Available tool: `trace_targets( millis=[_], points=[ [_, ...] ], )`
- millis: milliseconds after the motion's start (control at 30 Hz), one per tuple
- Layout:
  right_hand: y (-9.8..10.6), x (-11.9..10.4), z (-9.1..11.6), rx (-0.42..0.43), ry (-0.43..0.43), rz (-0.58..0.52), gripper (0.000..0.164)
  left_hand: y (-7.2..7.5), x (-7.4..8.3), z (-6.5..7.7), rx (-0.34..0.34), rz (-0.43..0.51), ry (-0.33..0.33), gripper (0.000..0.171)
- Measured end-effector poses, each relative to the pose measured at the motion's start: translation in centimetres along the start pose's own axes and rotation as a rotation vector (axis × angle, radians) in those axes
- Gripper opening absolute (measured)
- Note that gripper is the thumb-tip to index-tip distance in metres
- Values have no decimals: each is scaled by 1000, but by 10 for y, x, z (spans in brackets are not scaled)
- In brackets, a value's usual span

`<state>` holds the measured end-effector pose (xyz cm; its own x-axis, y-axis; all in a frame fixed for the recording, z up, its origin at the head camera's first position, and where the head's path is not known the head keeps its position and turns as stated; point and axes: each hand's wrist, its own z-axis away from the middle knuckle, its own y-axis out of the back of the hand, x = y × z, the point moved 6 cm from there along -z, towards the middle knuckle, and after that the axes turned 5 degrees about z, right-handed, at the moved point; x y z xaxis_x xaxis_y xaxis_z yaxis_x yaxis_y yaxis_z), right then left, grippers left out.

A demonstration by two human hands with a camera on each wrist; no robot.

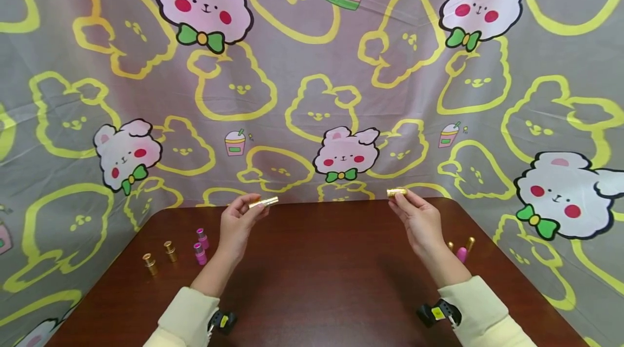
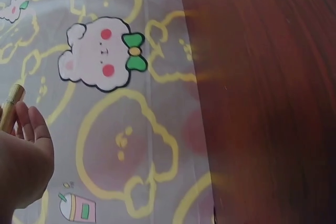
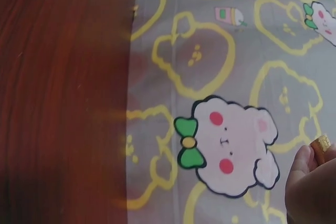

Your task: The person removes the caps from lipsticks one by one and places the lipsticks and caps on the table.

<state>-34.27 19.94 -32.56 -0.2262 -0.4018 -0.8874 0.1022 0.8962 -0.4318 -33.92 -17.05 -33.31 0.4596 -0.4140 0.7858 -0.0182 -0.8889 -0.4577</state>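
Held between the thumb and fingers of my left hand (image 1: 236, 225) is a slim gold lipstick tube (image 1: 271, 201), raised above the table's far edge and pointing right. The left wrist view shows the same lipstick tube (image 2: 16, 95) at its left border. Across a wide gap, my right hand (image 1: 423, 225) pinches a short gold lipstick cap (image 1: 392, 192) at about the same height. In the right wrist view the cap (image 3: 321, 144) sticks up past the fingertips, its lower part hidden by them.
Two gold lipstick tubes (image 1: 170, 251) and two pink lipstick tubes (image 1: 200, 254) stand on the left of the brown table (image 1: 322, 271). Behind my right forearm are a pink cap (image 1: 461, 254) and gold caps (image 1: 470, 243), partly hidden. A patterned cloth (image 1: 292, 65) hangs around the table.
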Motion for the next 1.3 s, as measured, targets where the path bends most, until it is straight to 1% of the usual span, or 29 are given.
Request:
trace_targets(
  millis=[167, 267, 367, 400, 500, 533, 600, 700, 800, 933, 1000, 1067, 1167, 1300],
  points=[
    [16, -2, 1, -1, 3, 88, 21, 15, 0, 2, -30, -151, -9, 19],
    [26, -2, 2, 5, -24, 182, 18, 23, 1, 4, -43, -235, -2, 27],
    [36, -4, 3, -9, -47, 257, 12, 32, 2, 5, -34, -301, 5, 32],
    [39, -5, 3, -14, -48, 280, 16, 34, 3, 6, -27, -323, 10, 33],
    [47, -9, 2, -38, -22, 370, 41, 42, 4, 6, -16, -374, 41, 37],
    [50, -10, 2, -41, -18, 416, 49, 45, 4, 6, -12, -397, 56, 37],
    [56, -12, 1, -37, -6, 526, 58, 51, 3, 7, -2, -454, 93, 37],
    [67, -14, 1, -17, -17, 697, 62, 61, 3, 8, 20, -569, 135, 37],
    [75, -15, 0, -4, -46, 826, 65, 70, 4, 8, 39, -650, 149, 36],
    [82, -14, -2, -16, -66, 891, 63, 79, 4, 8, 54, -668, 131, 35],
    [86, -12, -3, -21, -60, 926, 58, 83, 4, 8, 60, -682, 126, 33],
    [90, -11, -4, -17, -32, 984, 53, 87, 3, 8, 67, -710, 132, 31],
    [95, -9, -4, -14, 22, 1097, 43, 95, 5, 9, 80, -821, 138, 28],
    [101, -6, -6, -46, 94, 1252, 31, 104, 12, 10, 82, -1013, 119, 28]
  ],
)
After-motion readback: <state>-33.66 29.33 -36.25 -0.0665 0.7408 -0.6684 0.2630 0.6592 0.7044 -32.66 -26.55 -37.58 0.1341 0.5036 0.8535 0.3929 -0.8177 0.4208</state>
